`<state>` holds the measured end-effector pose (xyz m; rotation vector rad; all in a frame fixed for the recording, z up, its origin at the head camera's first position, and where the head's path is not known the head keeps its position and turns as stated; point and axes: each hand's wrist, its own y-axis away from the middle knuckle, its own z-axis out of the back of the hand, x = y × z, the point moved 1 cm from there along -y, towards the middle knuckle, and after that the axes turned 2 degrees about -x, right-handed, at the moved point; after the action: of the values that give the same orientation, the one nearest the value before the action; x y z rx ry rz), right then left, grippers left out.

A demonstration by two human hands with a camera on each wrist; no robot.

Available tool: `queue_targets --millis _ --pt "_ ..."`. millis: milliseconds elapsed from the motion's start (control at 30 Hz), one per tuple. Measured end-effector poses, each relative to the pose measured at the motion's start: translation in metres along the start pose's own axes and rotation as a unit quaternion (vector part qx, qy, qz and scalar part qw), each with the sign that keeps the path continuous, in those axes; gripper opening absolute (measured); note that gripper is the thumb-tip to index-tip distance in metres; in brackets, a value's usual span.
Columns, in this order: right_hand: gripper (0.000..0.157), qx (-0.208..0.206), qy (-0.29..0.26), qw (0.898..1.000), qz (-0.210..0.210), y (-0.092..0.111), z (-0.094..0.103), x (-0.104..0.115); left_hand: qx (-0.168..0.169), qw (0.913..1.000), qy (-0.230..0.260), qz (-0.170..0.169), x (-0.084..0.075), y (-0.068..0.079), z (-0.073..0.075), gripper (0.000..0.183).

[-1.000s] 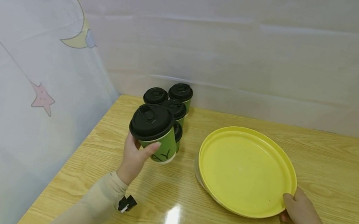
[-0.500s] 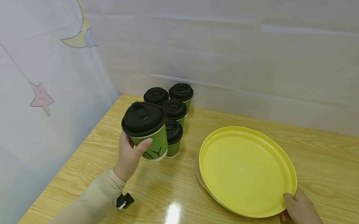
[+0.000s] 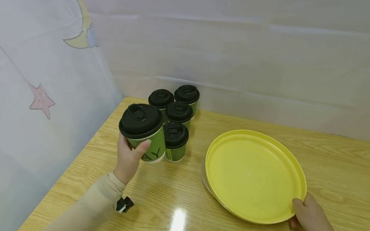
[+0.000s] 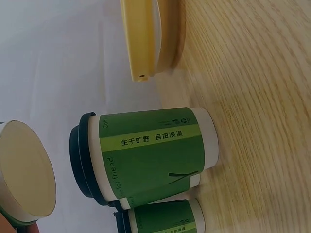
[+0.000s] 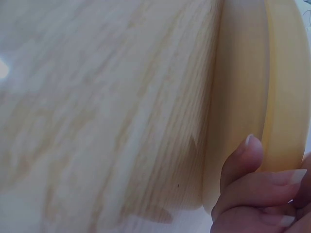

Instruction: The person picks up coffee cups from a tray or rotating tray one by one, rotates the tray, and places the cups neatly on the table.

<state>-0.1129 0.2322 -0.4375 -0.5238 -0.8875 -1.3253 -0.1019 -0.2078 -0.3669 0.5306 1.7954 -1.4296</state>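
Note:
My left hand point(image 3: 128, 159) grips a green paper coffee cup point(image 3: 154, 145) with a black lid, tilted and raised off the table. In the left wrist view the pale underside of this held cup point(image 4: 26, 170) shows at the left edge. Right beside it in the head view stands another lidded cup point(image 3: 175, 152), its green sleeve printed with text. My right hand point(image 3: 311, 214) pinches the right rim of a round yellow tray point(image 3: 255, 176), thumb on top and fingers curled beneath. Under the tray, a rounded base point(image 5: 238, 102) shows in the right wrist view.
Behind the nearest cup, more lidded cups point(image 3: 186, 95) stand grouped near the table's back edge. The wooden table point(image 3: 352, 172) meets a pale fabric backdrop point(image 3: 252, 61) at the back and left. A bright light reflection lies on the front of the table.
My left hand has moved left with the held cup, so the standing cup behind it shows more fully. The right hand and the tray have stayed in place.

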Motion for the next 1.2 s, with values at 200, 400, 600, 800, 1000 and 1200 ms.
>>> queue_targets --millis 200,400,600,800,1000,1200 --pt "0.030 0.004 0.000 1.000 0.005 0.000 0.001 0.001 -0.012 0.9999 -0.001 -0.004 0.003 -0.001 0.007 0.066" --pt "0.030 0.001 0.006 1.000 -0.005 0.002 0.001 0.002 -0.031 0.9995 -0.008 -0.004 0.005 -0.002 0.012 0.065" --pt "0.029 -0.001 0.009 1.000 -0.012 0.002 0.001 0.001 -0.048 0.9988 -0.009 0.002 0.008 -0.002 0.015 0.063" --pt "0.030 0.001 0.002 1.000 -0.002 0.001 0.001 0.001 -0.053 0.9983 -0.020 0.014 0.011 -0.002 0.018 0.069" --pt "0.030 0.003 0.001 1.000 -0.002 0.001 0.001 0.002 -0.057 0.9977 -0.027 0.022 0.012 -0.003 0.022 0.070" --pt "0.029 0.001 -0.002 1.000 -0.006 0.002 0.001 0.001 -0.057 0.9975 -0.039 0.014 0.013 -0.003 0.024 0.067"
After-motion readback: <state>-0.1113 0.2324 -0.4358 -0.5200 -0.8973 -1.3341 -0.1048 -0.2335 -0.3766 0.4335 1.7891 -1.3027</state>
